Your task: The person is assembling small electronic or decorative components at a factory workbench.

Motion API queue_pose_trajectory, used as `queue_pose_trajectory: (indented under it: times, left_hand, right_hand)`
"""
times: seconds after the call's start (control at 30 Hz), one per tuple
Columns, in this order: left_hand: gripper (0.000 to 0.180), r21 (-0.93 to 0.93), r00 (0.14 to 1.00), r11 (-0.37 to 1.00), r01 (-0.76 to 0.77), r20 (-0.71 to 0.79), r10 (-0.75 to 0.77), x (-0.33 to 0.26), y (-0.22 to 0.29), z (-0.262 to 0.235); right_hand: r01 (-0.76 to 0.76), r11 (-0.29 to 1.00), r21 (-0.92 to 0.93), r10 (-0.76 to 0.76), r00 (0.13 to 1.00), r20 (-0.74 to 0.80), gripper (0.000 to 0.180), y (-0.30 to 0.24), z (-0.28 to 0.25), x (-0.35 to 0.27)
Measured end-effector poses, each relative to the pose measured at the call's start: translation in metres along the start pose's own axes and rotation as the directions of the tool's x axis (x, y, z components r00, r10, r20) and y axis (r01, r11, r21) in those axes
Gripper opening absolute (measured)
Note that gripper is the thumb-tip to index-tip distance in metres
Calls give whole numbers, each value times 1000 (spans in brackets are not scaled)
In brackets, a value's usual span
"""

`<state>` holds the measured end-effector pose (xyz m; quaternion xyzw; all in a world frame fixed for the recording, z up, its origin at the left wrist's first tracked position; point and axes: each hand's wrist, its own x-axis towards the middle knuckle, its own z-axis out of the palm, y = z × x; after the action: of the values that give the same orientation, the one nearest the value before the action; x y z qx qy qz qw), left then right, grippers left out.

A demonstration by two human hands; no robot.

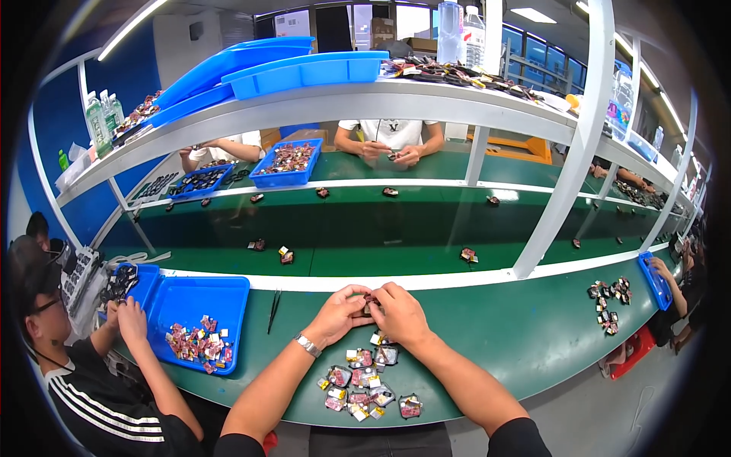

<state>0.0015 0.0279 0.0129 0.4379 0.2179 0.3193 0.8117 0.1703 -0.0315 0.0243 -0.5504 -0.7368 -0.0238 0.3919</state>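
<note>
Green surface (pixel 472 343), one unit (pixel 370 306) in work and a pile (pixel 362 375) beside it.

From the left, a blue tray (pixel 199 297) holds many loose parts (pixel 199 346), so we judge plenty remains, if those are for us; tweezers (pixel 274 311) lie unused. Our left hand (pixel 336 316) curls round the unit, thumb against it, and our right hand (pixel 399 316) meets it, fingertips pinching; the unit sits between them, mostly hidden, so we cannot tell how complete it is. Nearer us, the pile lies loosely spread; whether its pieces are done or waiting, we cannot tell. Well off right, a separate group (pixel 607 305) rests.
</note>
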Motion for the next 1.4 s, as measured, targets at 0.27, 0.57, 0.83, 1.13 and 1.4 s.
queue_pose_trajectory:
  times: [0.27,0.57,0.83,1.13,1.4]
  left_hand:
    - [23,-113,1000,994,7,14,-6,1,1,-6]
    - [23,-105,1000,994,4,13,-2,1,-1,-7]
    - [23,39,1000,999,-22,17,22,2,-4,0]
    - [31,14,998,999,-42,42,41,0,-1,0]
    - [30,75,997,996,-40,73,35,2,-3,-2]
  right_hand:
    - [202,976,82,-202,979,-6,19,4,-10,4]
    - [208,976,68,-216,969,124,17,5,-18,7]
    - [201,973,116,-216,966,140,13,12,-21,9]
    - [6,959,283,-49,988,147,10,19,-14,4]
    - [-45,939,342,-12,987,162,11,22,-14,2]
